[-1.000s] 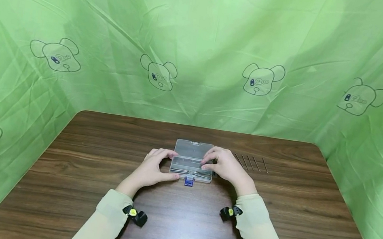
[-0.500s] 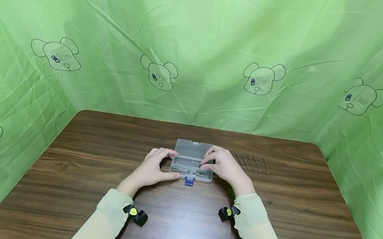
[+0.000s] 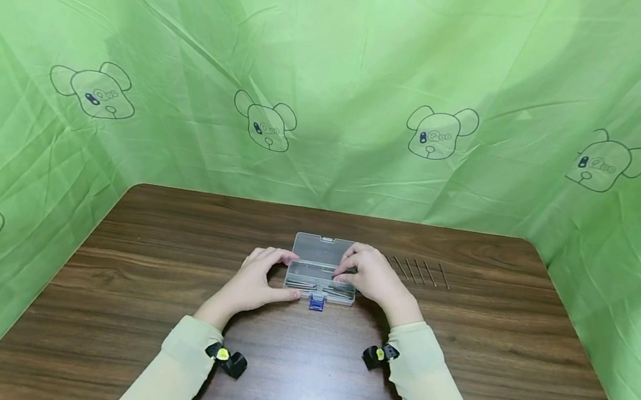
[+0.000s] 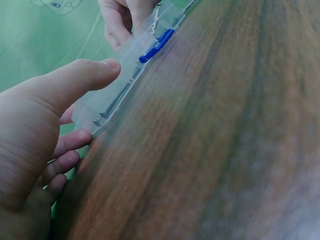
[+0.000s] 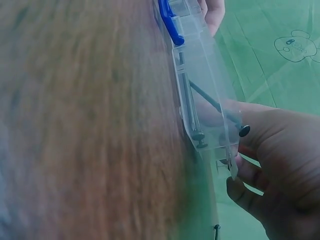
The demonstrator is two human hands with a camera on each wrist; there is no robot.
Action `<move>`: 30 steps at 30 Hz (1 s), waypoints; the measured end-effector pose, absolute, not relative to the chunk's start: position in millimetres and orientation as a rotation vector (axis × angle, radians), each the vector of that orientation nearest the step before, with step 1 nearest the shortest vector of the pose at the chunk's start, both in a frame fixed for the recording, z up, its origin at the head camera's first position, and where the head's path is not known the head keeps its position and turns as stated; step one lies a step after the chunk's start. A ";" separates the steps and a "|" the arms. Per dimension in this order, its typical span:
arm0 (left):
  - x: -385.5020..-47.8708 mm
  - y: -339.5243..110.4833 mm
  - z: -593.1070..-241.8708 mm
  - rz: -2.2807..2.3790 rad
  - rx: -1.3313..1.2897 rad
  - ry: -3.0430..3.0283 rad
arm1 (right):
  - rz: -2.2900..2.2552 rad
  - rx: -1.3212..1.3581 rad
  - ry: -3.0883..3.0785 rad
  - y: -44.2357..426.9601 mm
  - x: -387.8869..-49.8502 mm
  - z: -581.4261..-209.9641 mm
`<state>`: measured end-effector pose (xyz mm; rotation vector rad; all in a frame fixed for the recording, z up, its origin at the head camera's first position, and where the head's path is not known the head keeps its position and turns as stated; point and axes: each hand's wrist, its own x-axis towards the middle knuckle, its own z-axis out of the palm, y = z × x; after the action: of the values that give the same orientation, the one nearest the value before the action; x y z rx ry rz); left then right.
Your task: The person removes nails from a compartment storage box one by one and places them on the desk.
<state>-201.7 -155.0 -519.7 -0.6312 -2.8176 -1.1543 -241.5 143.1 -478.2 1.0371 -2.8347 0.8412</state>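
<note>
A clear plastic box (image 3: 306, 270) with a blue latch (image 3: 316, 303) lies with its lid (image 3: 320, 249) raised behind it. Metal nails (image 3: 301, 285) fill its front compartments. My left hand (image 3: 250, 284) grips the box's left end, thumb at the front, fingers around the side and back. At the right end my right hand (image 3: 376, 277) has its thumb and fingers over the rear compartment. In the right wrist view a slanted nail (image 5: 205, 95) has its head against that hand (image 5: 280, 155), apparently pinched; the fingertips are partly hidden by the box.
Several loose nails (image 3: 424, 273) lie side by side on the brown wooden table (image 3: 488, 319), right of my right hand. Green cloth (image 3: 323, 180) with printed bear faces hangs behind the table and at both sides.
My right hand and wrist have shifted slightly left over the box, uncovering a bit more beside the loose nails. The left hand and box stay put.
</note>
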 end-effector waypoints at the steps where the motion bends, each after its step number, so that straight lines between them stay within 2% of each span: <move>1: -201.7 -155.1 -520.0 -1.154 -0.629 -2.818 | 0.836 1.040 -2.834 142.8 -241.2 -477.8; 15: -198.3 -156.2 -517.5 -1.125 -0.700 -2.792 | 0.900 1.019 -2.808 129.7 -233.8 -466.9; 30: -199.1 -156.8 -518.3 -1.130 -0.718 -2.778 | 0.936 1.208 -2.744 104.4 -221.6 -463.3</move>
<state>-199.1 -156.8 -518.3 -0.7177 -2.7785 -1.1304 -221.6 104.4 -463.3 1.2083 -2.7436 0.9362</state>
